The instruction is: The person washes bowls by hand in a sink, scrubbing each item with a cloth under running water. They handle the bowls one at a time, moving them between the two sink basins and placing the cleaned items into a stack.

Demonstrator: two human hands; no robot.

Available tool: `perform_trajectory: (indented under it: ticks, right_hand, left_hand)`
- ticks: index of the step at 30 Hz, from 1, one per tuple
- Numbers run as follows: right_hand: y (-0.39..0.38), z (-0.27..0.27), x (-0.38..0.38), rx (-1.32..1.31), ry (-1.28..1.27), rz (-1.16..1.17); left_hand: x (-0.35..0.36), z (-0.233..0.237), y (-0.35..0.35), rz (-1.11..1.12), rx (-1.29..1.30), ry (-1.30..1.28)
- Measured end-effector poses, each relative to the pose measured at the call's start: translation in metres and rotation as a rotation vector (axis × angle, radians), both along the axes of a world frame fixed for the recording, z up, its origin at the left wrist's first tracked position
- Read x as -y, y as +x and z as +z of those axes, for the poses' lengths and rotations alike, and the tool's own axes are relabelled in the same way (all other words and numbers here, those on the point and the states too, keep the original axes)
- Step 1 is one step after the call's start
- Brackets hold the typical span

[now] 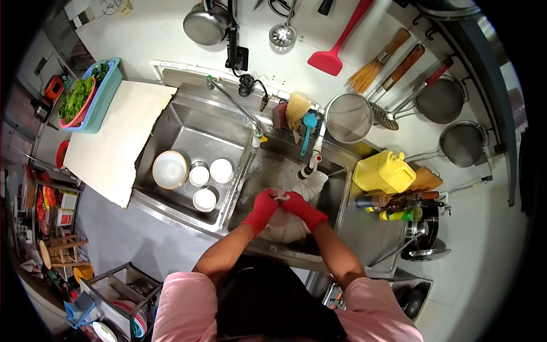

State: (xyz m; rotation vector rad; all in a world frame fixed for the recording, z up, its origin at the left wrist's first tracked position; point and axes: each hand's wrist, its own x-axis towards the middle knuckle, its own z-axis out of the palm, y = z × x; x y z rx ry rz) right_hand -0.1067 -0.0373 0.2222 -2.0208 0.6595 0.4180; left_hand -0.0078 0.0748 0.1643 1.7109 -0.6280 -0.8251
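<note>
Near edge: pink sleeves, both forearms reaching out over the right sink basin.

Left hand and right hand, both in red gloves, meet over the basin. Fingers curled tight; both clenched on the top of a pale bundle that sits low in the near half of that basin. I cannot tell what the bundle is made of.

Left basin, just beside: one large white bowl and three small white bowls standing upright on its floor, close together.

Further left: a white board lying across the bench.

Right of the hands, on the bench: a yellow jug with a row of bottles nearer than it.

Far: the tap reaching between the basins; a blue tub of greens at far left; a red spatula and a round strainer hung on the wall.
</note>
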Motion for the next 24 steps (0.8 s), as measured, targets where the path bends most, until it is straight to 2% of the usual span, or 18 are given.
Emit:
perform_trajectory:
  ticks: [1, 2, 4, 5, 6, 7, 8, 10, 11, 14, 16, 18, 21, 24]
  right_hand:
    - [-0.016, -0.030, 0.005, 0.113, 0.220, -0.175]
    - [-0.027, -0.049, 0.008, 0.233, 0.433, -0.347]
    - [-0.046, -0.050, -0.026, 0.476, 0.711, -0.744]
    - [-0.047, -0.048, -0.037, 0.603, 0.844, -0.934]
    - [-0.045, -0.044, -0.047, 0.572, 0.719, -0.947]
    - [-0.043, -0.044, -0.056, 0.542, 0.597, -0.957]
    - [-0.041, -0.042, -0.056, 0.507, 0.582, -0.950]
    - [-0.058, -0.055, -0.037, 0.394, 0.752, -0.832]
    - [-0.065, -0.056, -0.030, 0.362, 0.841, -0.790]
    - [-0.077, -0.065, -0.042, 0.488, 1.047, -0.850]
    - [-0.067, -0.067, -0.069, 0.753, 1.104, -0.893]
    - [-0.075, -0.077, -0.059, 0.667, 1.089, -0.910]
    - [-0.091, -0.112, -0.056, 0.545, 1.006, -0.966]
    - [-0.084, -0.150, -0.069, 0.527, 0.808, -1.049]
  left_hand:
    - [-0.003, -0.005, 0.000, -0.003, -0.075, -0.015]
    - [-0.002, -0.005, 0.002, 0.107, -0.181, -0.041]
    - [-0.006, -0.005, -0.001, 0.335, -0.403, -0.087]
    - [-0.001, -0.016, -0.014, 0.535, -0.452, -0.164]
    - [0.001, -0.037, -0.037, 0.736, -0.501, -0.233]
    - [0.002, -0.037, -0.047, 0.938, -0.544, -0.303]
    - [0.001, -0.038, -0.042, 0.740, -0.526, -0.181]
    - [-0.008, 0.008, -0.018, 0.342, -0.484, 0.072]
    - [-0.009, 0.023, 0.003, 0.033, -0.621, -0.064]
    - [0.006, 0.043, 0.024, -0.119, -0.644, -0.060]
    - [0.010, 0.039, -0.027, 0.488, -0.418, -0.289]
    - [0.025, 0.019, -0.048, 0.719, -0.293, -0.389]
    - [0.008, 0.054, 0.008, -0.053, -0.613, -0.098]
    - [0.002, 0.102, 0.002, 0.127, -0.701, -0.161]
